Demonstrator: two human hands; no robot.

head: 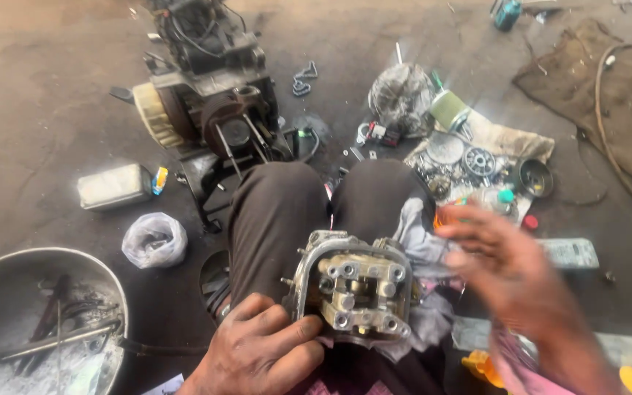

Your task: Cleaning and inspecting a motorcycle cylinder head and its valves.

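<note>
At the bottom centre of the frame the left hand [257, 351] is resting on the person's lap, its fingers [298, 333] curled and pressing against the left flank of a metal cylinder head [356, 289], steadying it. The cylinder head is sitting on the thighs over a pale rag [422, 241], its open face with bolts turned up toward the camera and its long axis running from lower right to upper left. The right hand [506, 271] is hovering just right of it, blurred, fingers loosely spread and holding nothing that shows, so the left hand is the nearer one. Farther out, a round metal pan [9, 292] of tools is lying at lower left on the floor, and a stripped engine [206, 95] is standing at upper left, with small parts [462, 157] scattered on a cloth at upper right.
</note>
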